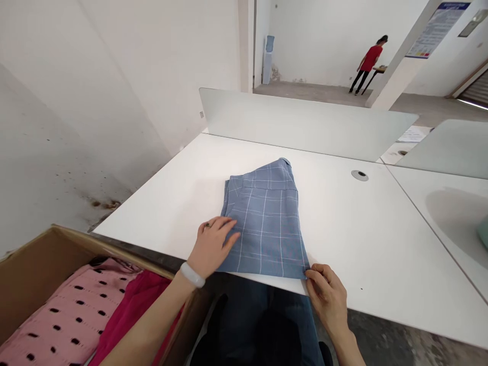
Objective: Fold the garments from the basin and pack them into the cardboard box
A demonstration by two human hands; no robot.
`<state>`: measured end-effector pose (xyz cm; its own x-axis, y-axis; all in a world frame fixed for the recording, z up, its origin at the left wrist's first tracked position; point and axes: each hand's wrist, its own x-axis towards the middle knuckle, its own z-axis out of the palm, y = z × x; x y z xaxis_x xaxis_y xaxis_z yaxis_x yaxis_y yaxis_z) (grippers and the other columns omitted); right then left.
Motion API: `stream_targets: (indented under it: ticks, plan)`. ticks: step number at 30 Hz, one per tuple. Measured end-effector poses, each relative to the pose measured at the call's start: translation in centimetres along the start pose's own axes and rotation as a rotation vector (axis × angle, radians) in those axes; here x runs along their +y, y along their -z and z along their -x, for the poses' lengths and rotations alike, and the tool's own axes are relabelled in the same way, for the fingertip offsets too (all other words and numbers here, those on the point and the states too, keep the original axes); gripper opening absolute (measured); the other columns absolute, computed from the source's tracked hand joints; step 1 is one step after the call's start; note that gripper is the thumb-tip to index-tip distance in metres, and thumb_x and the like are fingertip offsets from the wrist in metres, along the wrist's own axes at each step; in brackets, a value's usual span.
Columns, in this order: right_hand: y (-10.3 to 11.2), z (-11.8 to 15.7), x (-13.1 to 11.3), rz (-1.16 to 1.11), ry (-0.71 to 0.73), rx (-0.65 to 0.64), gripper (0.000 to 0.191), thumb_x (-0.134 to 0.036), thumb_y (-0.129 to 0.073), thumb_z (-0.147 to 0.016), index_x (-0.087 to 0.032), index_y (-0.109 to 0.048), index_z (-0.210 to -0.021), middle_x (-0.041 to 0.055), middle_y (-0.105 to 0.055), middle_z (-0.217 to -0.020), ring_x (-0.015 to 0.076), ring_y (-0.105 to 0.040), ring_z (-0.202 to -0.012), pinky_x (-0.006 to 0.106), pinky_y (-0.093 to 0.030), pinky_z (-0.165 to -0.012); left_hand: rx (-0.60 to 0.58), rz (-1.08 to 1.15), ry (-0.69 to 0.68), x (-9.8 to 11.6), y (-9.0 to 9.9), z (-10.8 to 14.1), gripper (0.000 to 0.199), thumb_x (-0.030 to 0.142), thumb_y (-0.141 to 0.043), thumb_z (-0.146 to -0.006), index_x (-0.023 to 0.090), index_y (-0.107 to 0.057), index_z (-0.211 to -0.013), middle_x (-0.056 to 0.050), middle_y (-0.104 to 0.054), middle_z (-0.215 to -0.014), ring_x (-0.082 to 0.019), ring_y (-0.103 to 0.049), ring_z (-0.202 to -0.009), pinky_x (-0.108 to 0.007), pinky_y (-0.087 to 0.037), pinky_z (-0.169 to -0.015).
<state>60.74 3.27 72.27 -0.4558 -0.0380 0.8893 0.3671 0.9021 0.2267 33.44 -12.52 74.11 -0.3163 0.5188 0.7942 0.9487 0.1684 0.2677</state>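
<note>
A folded blue shirt [267,218] with a white check lies flat on the white table. Its narrow end with what looks like the collar points away from me, and its wide lower edge runs along the table's front edge. My left hand [213,244] rests on the shirt's left side, fingers apart and holding nothing; a ring and a pale bangle are on it. At the near right corner, my right hand [326,290] pinches the shirt's hem between thumb and fingers.
A cardboard box [72,236] with pink spotted and magenta cloth [125,305] stands at my left, below the table [168,203]. Frosted partitions [305,122] line the table's back. A cable hole [360,176] is at right. Beyond, a person in red [369,58] stands by a small table.
</note>
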Motion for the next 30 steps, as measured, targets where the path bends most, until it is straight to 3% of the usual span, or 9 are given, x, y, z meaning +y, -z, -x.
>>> stream_targets:
  ticks: [5, 8, 11, 15, 21, 27, 30]
  plan:
    - [0.1, -0.2, -0.2, 0.008, -0.007, -0.001, 0.013, -0.011, -0.05, -0.086, -0.02, -0.059, -0.086, 0.0049, -0.059, -0.088, 0.0138, -0.057, -0.077, 0.024, -0.046, -0.063, 0.079, 0.107, 0.154, -3.1, -1.7, -8.6, 0.037, 0.029, -0.043, -0.092, 0.013, -0.061, -0.12, -0.013, -0.059, -0.119, -0.024, -0.056, -0.109, -0.038, -0.042, -0.098]
    - [0.0, -0.2, -0.3, 0.018, -0.007, 0.007, 0.012, -0.012, -0.05, -0.086, -0.02, -0.058, -0.086, 0.0047, -0.059, -0.088, 0.0137, -0.057, -0.076, 0.024, -0.046, -0.063, 0.103, 0.156, 0.313, -4.4, -2.5, -13.6, 0.039, 0.034, -0.041, -0.094, 0.012, -0.06, -0.12, -0.015, -0.06, -0.115, -0.024, -0.056, -0.11, -0.035, -0.041, -0.098]
    - [-0.1, -0.2, -0.2, 0.025, -0.002, 0.009, 0.012, -0.012, -0.049, -0.086, -0.02, -0.058, -0.086, 0.0049, -0.059, -0.088, 0.0139, -0.058, -0.077, 0.024, -0.046, -0.064, 0.108, 0.198, 0.451, -4.4, -3.0, -16.6, 0.044, 0.045, -0.039, -0.094, 0.015, -0.062, -0.116, -0.014, -0.062, -0.114, -0.027, -0.056, -0.109, -0.037, -0.043, -0.093]
    - [-0.2, -0.1, 0.0, 0.021, -0.005, 0.008, 0.012, -0.013, -0.049, -0.087, -0.02, -0.058, -0.085, 0.0049, -0.059, -0.087, 0.0135, -0.058, -0.076, 0.023, -0.047, -0.064, 0.152, 0.231, 0.493, -4.2, -3.9, -17.7, 0.031, 0.039, -0.049, -0.091, 0.021, -0.062, -0.112, -0.008, -0.063, -0.116, -0.027, -0.057, -0.108, -0.036, -0.044, -0.088]
    - [-0.1, -0.2, -0.1, -0.019, -0.022, -0.015, 0.011, -0.015, -0.049, -0.087, -0.02, -0.058, -0.083, 0.0049, -0.06, -0.087, 0.0127, -0.059, -0.076, 0.021, -0.048, -0.063, 0.308, 0.178, 0.444, -4.8, -4.5, -17.5, 0.022, 0.024, -0.041, -0.094, 0.023, -0.057, -0.109, -0.007, -0.061, -0.116, -0.022, -0.058, -0.104, -0.032, -0.044, -0.084]
    - [0.0, -0.2, -0.2, -0.02, -0.043, -0.027, 0.011, -0.016, -0.049, -0.088, -0.02, -0.058, -0.083, 0.0054, -0.059, -0.087, 0.0125, -0.059, -0.076, 0.02, -0.048, -0.061, 0.188, 0.128, 0.416, -5.4, -4.8, -17.7, 0.019, 0.025, -0.045, -0.093, 0.023, -0.056, -0.108, -0.008, -0.062, -0.115, -0.024, -0.059, -0.104, -0.034, -0.044, -0.083]
    - [0.0, 0.0, -0.1, -0.009, -0.036, -0.028, 0.011, -0.017, -0.049, -0.088, -0.02, -0.058, -0.083, 0.0054, -0.059, -0.087, 0.0125, -0.059, -0.076, 0.02, -0.048, -0.061, 0.192, 0.135, 0.415, -5.7, -4.9, -17.6, 0.023, 0.027, -0.044, -0.093, 0.022, -0.054, -0.114, -0.009, -0.063, -0.115, -0.024, -0.059, -0.105, -0.034, -0.044, -0.085]
